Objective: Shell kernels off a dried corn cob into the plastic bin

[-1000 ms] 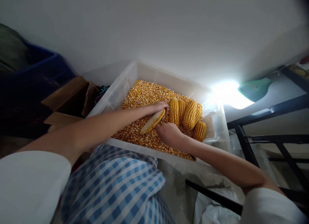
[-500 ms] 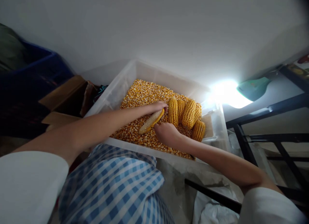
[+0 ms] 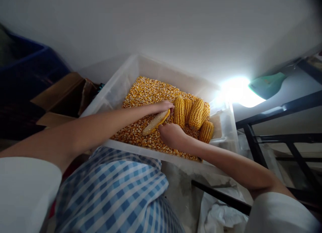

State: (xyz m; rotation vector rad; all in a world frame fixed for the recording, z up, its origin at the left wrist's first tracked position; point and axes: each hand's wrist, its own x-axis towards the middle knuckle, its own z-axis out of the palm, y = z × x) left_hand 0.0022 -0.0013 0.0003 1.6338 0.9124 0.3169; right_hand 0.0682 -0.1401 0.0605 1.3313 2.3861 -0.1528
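Note:
A partly shelled corn cob (image 3: 154,123) lies slantwise between my hands, its near side bare and pale, with yellow kernels left along the right edge. My left hand (image 3: 164,106) is closed at the cob's far end, gripping it. My right hand (image 3: 171,135) is curled with its thumb and fingers pressed against the cob's right side. Loose kernels (image 3: 148,90) fill the translucent plastic bin (image 3: 163,68) beneath. Several full corn cobs (image 3: 179,111) rest on the kernels just right of my hands.
A bright lamp (image 3: 238,92) with a green shade (image 3: 268,87) shines at the bin's right corner. Beside it stands a black metal frame (image 3: 254,146). An open cardboard box (image 3: 57,92) and a dark blue crate (image 3: 30,68) are on the left. Blue checked cloth (image 3: 120,189) covers my lap.
The view has shifted slightly, so the bin sits a little higher and further left. On the cob, the bare pale area looks somewhat wider. Both hands stay at it.

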